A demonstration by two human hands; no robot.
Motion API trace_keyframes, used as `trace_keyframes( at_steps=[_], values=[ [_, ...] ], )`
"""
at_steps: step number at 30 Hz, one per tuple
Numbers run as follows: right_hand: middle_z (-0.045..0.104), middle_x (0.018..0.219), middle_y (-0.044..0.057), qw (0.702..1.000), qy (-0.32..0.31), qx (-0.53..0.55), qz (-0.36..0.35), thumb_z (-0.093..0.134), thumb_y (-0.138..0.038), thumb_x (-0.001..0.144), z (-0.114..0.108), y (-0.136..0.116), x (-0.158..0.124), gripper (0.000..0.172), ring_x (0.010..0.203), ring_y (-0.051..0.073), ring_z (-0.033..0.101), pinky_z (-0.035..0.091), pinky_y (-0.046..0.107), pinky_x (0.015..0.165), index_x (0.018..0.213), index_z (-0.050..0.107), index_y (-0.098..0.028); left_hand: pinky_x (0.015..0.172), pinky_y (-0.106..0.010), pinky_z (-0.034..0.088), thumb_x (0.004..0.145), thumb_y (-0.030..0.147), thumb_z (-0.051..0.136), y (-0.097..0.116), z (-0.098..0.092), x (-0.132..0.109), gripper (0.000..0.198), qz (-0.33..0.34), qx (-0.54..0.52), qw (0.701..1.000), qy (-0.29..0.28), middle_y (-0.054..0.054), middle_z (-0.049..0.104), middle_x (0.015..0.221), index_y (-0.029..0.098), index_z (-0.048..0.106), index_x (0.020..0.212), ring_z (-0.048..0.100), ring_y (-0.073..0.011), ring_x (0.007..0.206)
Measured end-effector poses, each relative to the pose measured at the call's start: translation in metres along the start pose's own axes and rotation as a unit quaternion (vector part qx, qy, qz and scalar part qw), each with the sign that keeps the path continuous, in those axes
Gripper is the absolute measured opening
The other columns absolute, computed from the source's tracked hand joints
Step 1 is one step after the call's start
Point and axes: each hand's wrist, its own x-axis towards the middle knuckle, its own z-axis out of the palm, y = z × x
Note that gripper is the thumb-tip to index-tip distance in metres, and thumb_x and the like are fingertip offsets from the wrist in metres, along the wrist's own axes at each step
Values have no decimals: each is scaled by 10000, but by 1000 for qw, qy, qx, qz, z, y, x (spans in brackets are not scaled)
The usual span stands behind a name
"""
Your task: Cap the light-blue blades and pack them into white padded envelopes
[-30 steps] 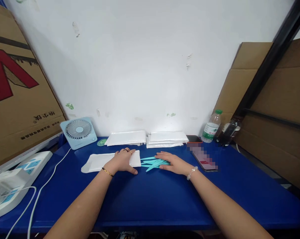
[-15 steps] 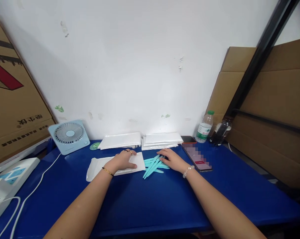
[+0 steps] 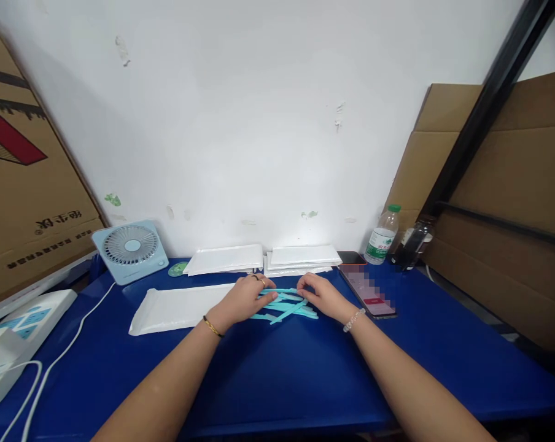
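The white packet (image 3: pixel 176 307) has shifted left, and the left hand (image 3: pixel 245 299) has gone from it to the turquoise sticks (image 3: pixel 289 312), fingers curled narrowly over their left ends, grip unclear. They lie crossed on the tabletop (image 3: pixel 282 380) between both hands. The right hand's (image 3: pixel 326 298) fingers bend close together at the pile; I cannot tell whether they pinch. Tugging one overlapped stick could scatter others.

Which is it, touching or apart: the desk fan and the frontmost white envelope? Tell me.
Apart. The head view plainly shows a strip of blue tabletop between the desk fan and the frontmost white envelope.
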Motion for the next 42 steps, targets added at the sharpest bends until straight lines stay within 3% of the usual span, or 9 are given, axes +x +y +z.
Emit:
trace_keyframes(
  at_steps=[3,6,11,16,21,27,34,37,42],
  values=[
    [596,827,31,1000,24,7,11,507,-265,875,-2,-6,1,114,734,154,541,432,273,661,827,586,-199,865,-340,364,903,437,385,19,15,8,343,48,61,997,-12,-71,670,930,227,650,962,587,-227,925],
    [596,818,29,1000,23,7,8,508,-282,880,-2,-7,1,127,732,154,540,423,267,648,824,587,-200,830,-337,350,924,416,339,14,22,16,386,34,102,994,-14,-62,666,784,211,654,838,591,-210,809],
    [596,816,26,999,27,-15,10,523,-240,866,2,0,4,96,743,159,542,416,269,656,799,579,-202,849,-344,327,912,420,377,-7,31,29,363,25,96,995,15,-65,685,828,232,682,848,587,-228,869],
    [596,805,26,999,36,-21,11,509,-259,877,6,2,7,116,722,157,540,407,272,645,805,579,-201,862,-351,322,896,389,420,-8,35,33,313,8,85,996,5,-42,702,914,258,699,840,582,-235,909],
    [604,801,30,999,43,-31,12,505,-270,869,4,9,6,126,710,158,541,412,274,643,795,579,-200,864,-354,328,894,362,406,-10,27,31,320,-13,97,995,14,-37,701,947,248,699,830,570,-229,930],
    [634,779,29,992,78,-36,96,523,-286,851,-6,38,2,141,703,166,553,418,276,642,789,604,-189,813,-310,369,918,399,338,-27,15,28,389,-56,104,993,18,-22,683,895,242,677,810,584,-197,895],
    [630,917,53,991,56,-114,50,567,-302,846,10,14,8,123,917,208,550,396,326,799,832,645,-208,858,-337,369,895,392,429,-37,34,30,326,-52,151,984,77,-44,631,1054,293,586,1162,548,-221,1012],
    [610,924,46,994,21,-101,27,619,-324,813,20,2,10,111,918,209,543,392,339,805,827,633,-215,897,-347,352,851,408,502,-38,34,28,260,-14,127,991,45,-22,627,1056,290,626,1047,535,-220,1035],
    [605,913,37,997,9,-72,34,658,-267,777,31,0,13,87,901,198,547,391,340,810,757,605,-202,862,-332,348,805,360,558,-34,34,28,152,0,101,995,-18,6,658,832,247,654,840,566,-190,896]
  ],
)
